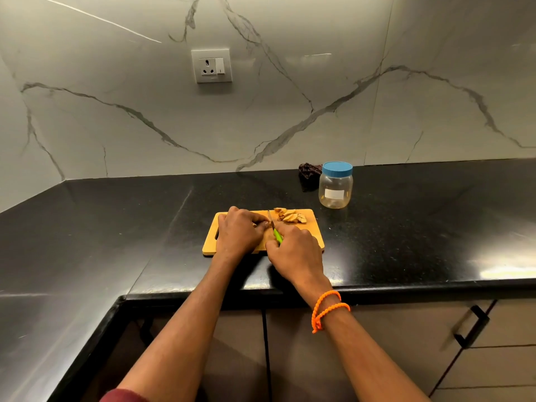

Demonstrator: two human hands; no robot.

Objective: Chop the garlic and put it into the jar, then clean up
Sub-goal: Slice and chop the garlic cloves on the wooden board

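Two hands worked on one cutting board (311,227): left hand (237,232) pinched garlic (mostly hidden), right hand (295,252) gripped one knife (274,227). One slice pile (290,216) lay beside; one lidded jar (336,185) stood on the desk (420,227).

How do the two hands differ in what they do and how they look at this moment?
The right hand grips the green-handled knife; the left hand curls its fingers over the piece being cut, which is mostly hidden. The right wrist wears an orange beaded band; the left wrist is bare. Both hands are over the wooden cutting board.
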